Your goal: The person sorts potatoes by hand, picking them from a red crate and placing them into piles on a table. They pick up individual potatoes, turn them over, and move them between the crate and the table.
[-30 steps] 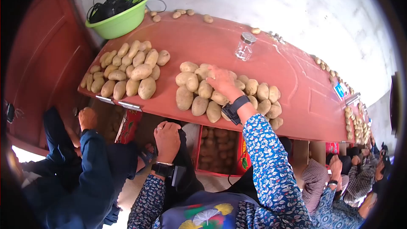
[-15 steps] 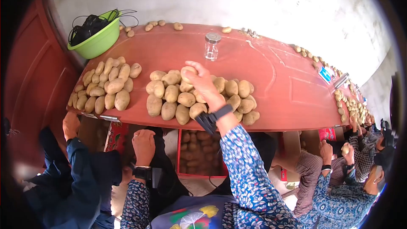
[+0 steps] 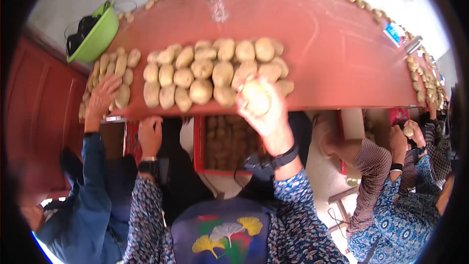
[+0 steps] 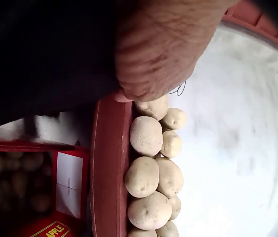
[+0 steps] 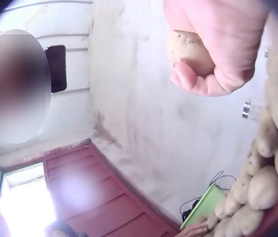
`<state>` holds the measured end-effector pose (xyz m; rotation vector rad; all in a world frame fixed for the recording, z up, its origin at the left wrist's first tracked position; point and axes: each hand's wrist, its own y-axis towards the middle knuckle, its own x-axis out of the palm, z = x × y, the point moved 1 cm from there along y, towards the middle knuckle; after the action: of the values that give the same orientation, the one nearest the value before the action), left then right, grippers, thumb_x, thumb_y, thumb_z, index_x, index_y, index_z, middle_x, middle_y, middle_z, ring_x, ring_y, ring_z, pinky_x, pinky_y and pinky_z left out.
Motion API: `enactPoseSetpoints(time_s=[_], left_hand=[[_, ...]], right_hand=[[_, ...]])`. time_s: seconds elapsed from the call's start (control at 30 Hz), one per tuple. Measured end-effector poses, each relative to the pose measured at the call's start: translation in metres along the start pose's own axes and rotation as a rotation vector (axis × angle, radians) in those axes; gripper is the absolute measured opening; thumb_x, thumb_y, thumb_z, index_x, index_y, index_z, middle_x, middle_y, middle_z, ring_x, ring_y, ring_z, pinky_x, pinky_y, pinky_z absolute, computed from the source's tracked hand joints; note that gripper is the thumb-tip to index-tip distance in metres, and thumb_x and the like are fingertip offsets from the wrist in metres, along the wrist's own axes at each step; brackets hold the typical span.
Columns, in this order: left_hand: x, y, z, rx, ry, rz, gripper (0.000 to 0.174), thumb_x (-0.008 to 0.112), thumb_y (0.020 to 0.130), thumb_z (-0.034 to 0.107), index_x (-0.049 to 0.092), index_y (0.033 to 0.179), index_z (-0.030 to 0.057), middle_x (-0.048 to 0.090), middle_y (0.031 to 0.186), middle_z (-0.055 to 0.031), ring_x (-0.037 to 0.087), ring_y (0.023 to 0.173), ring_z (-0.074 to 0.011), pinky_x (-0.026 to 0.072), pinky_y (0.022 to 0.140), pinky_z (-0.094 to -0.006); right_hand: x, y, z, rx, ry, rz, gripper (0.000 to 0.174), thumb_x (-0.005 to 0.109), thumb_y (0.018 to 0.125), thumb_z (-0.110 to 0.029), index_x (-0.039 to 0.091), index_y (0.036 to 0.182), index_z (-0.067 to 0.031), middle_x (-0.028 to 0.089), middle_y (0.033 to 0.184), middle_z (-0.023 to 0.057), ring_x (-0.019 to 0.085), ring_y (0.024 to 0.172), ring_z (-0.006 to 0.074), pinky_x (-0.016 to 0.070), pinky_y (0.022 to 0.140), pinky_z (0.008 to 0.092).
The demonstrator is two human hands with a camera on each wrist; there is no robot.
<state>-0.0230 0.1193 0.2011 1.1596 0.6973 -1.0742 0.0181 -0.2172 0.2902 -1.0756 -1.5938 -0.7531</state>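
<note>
Red panelled tabletop (image 3: 332, 54) against a pale wall, bearing potatoes in rows (image 3: 202, 68), probably spread for viewing. Right hand (image 3: 266, 112), centre of frame just off the table's near edge, fingers curled closed round one potato (image 3: 256, 98), seemingly cupped against dropping; one blunt end protruded, long axis roughly up-frame, blurred. Left hand (image 3: 150, 134) touched the table edge, lower left; grip undeterminable.

Bright daylight, fisheye bending with dark vignetted edges, motion blur, perhaps backlight glare at lower left
</note>
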Motion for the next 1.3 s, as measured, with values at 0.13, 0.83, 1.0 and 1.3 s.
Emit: enactPoseSetpoints(time_s=[0.13,0.83,1.0,1.3], left_hand=[[-0.003,0.009,-0.01,-0.132,-0.099,-0.024,0.01,0.06,0.08,0.014,0.065,0.084,0.0065,0.065,0.081,-0.0113,0.062,0.078,-0.031,0.0475,0.072,-0.0374],[-0.023,0.01,-0.058,-0.452,0.086,-0.083,0.017,0.061,0.079,0.027,0.067,0.089,0.0136,0.067,0.089,-0.0084,0.063,0.089,-0.0285,0.0475,0.079,-0.0378],[-0.02,0.012,-0.034,-0.429,0.141,-0.073,0.019,0.061,0.078,0.029,0.067,0.089,0.0149,0.067,0.091,-0.0101,0.062,0.09,-0.0299,0.0471,0.08,-0.0393],[-0.009,0.009,-0.024,-0.361,-0.02,-0.055,0.015,0.063,0.078,0.024,0.067,0.085,0.0123,0.066,0.086,-0.0132,0.063,0.085,-0.0316,0.0476,0.076,-0.0401]], right_hand=[[-0.016,-0.024,-0.029,-0.214,-0.212,-0.048,0.027,0.048,0.092,-0.033,0.054,0.096,-0.0069,0.057,0.088,0.0124,0.055,0.066,0.0224,0.0407,0.048,0.0273],[-0.088,-0.051,0.022,0.321,-0.746,0.049,0.037,0.049,0.094,-0.032,0.053,0.119,-0.0053,0.057,0.102,0.0052,0.054,0.09,0.0104,0.0438,0.071,0.0222],[-0.114,-0.045,0.045,0.188,-1.132,0.129,0.047,0.051,0.091,-0.039,0.05,0.122,-0.0031,0.057,0.108,0.0116,0.051,0.097,0.0162,0.0424,0.079,0.0274],[-0.088,-0.055,0.001,-0.154,-0.674,0.187,0.004,0.057,0.089,-0.006,0.057,0.092,-0.0063,0.061,0.085,0.0065,0.06,0.075,0.0138,0.0488,0.063,0.0246]])
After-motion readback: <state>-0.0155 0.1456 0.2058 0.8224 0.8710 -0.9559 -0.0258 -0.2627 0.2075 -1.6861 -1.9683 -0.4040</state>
